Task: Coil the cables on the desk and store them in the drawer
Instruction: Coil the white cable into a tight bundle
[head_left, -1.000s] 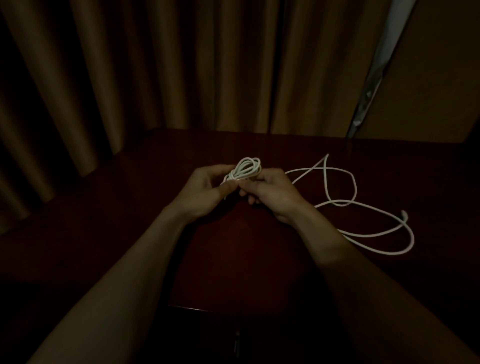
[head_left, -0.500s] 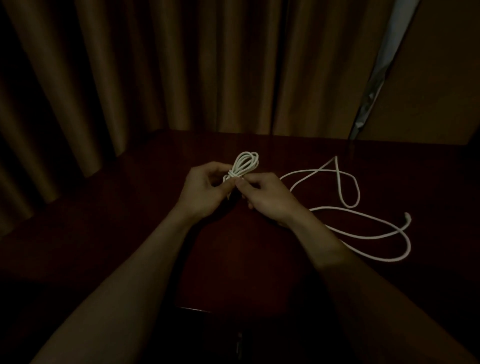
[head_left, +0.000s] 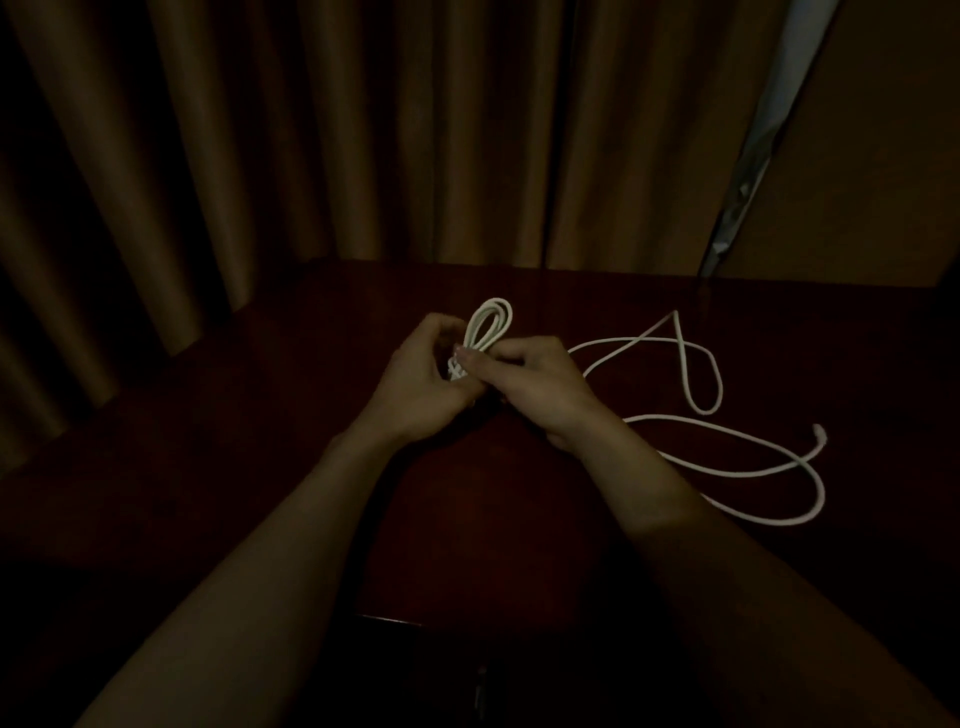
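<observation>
Over the middle of the dark wooden desk (head_left: 260, 467), my left hand (head_left: 415, 384) and my right hand (head_left: 535, 384) meet and both pinch a small white coiled cable (head_left: 488, 325). Its loops stick up above my fingers; the lower part is hidden between my hands. A second white cable (head_left: 727, 467) lies loose in wide loops on the desk to the right of my right hand, one end at the far right. The drawer front (head_left: 478, 675) is barely visible in the dark under the desk's near edge.
Brown curtains (head_left: 363, 130) hang close behind and to the left of the desk. A pale gap (head_left: 753, 156) in them shows at the upper right. The room is very dim.
The coil has been squeezed narrower and stands more upright between my fingers. My hands have closed in tighter around its lower part. The loose cable has not moved on the desk.
</observation>
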